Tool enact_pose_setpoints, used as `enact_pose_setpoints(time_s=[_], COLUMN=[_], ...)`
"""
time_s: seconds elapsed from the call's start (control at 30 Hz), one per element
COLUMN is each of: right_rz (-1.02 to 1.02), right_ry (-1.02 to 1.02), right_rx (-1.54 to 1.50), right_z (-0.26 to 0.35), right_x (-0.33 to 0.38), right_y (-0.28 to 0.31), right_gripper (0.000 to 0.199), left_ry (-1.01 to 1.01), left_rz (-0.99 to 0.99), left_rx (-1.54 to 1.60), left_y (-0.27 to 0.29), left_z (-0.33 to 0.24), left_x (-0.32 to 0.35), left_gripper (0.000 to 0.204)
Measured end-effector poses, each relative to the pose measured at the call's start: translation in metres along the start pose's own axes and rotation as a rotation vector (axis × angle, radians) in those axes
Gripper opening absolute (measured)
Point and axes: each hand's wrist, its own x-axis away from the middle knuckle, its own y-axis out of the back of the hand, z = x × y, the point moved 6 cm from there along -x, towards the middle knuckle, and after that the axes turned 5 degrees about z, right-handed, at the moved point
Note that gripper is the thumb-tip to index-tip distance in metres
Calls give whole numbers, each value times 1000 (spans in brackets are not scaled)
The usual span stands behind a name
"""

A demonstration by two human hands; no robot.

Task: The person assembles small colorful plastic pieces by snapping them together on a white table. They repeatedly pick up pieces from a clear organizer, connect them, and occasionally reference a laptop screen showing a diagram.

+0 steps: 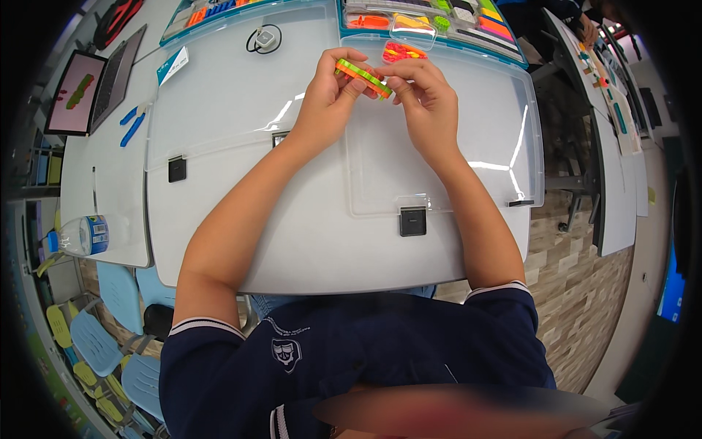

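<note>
In my left hand (pixel 330 96) is a narrow building-block piece (pixel 363 77) with green and orange layers, its thumb and fingers closed around the left end. My right hand (pixel 425 95) pinches at the other end of the same piece, thumb and forefinger together. A bit of red shows between the hands, but its shape is too small to make out. Just beyond the right hand sits a small clear box (pixel 402 51) with red and yellow bits in it. Both hands are raised over a large transparent lid (pixel 439 179).
Behind my hands are teal-edged sorting cases (pixel 431 33) of coloured parts. A coiled black cable with a grey module (pixel 265 39) lies beyond my left hand. At left are a laptop (pixel 95 88), blue-handled pliers (pixel 132 126), a card (pixel 172 66) and a plastic bottle (pixel 82 235).
</note>
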Motion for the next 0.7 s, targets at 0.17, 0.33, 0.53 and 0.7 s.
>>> enact_pose_setpoints(time_s=[0.17, 0.33, 0.53, 0.7], right_rz=[-41, -39, -36, -36], right_ry=[83, 94, 135, 141], right_rx=[93, 132, 170, 160], right_z=[2, 2, 6, 6], right_x=[-1, -2, -2, -2], right_y=[0, 3, 3, 2], right_gripper=[18, 19, 18, 17], left_ry=[-23, -60, 0, -2], left_rz=[-2, -4, 6, 15], left_rx=[33, 44, -29, 1], left_y=[0, -1, 1, 0], left_z=[-1, -2, 0, 0], left_x=[-2, -2, 0, -1], left_gripper=[20, 15, 13, 14])
